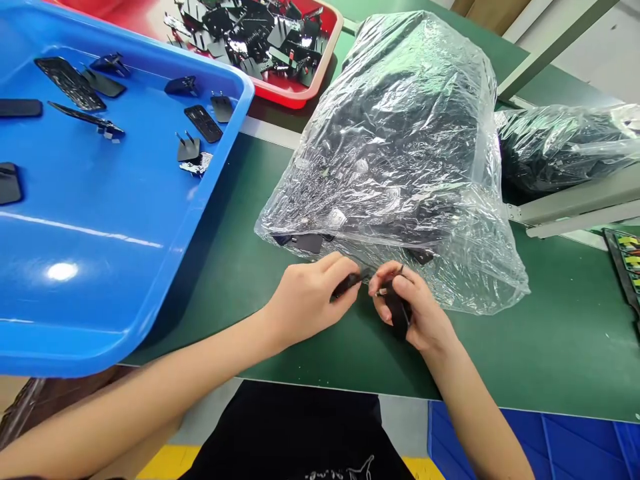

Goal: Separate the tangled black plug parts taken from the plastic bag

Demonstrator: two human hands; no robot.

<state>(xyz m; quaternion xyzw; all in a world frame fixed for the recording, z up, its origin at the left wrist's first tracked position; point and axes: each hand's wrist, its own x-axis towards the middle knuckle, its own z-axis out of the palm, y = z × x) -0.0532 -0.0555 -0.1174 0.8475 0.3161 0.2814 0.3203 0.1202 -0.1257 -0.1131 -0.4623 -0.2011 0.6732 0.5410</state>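
Note:
My left hand (305, 300) is closed around a small black plastic part (345, 285), mostly covered by the fingers. Close beside it, my right hand (425, 310) grips a black plastic plug part (399, 315), with a metal pin showing near the thumb. Both hands are just above the green table, at the near edge of a large clear plastic bag (400, 133) full of black parts. Whether the two held pieces touch is hard to make out.
To the left, a blue tray (100, 280) holds several scattered black parts, some with two pins. A red tray (295, 98) behind it is heaped with similar pieces. Another filled bag (565, 147) lies at the right, behind a metal frame (585, 193).

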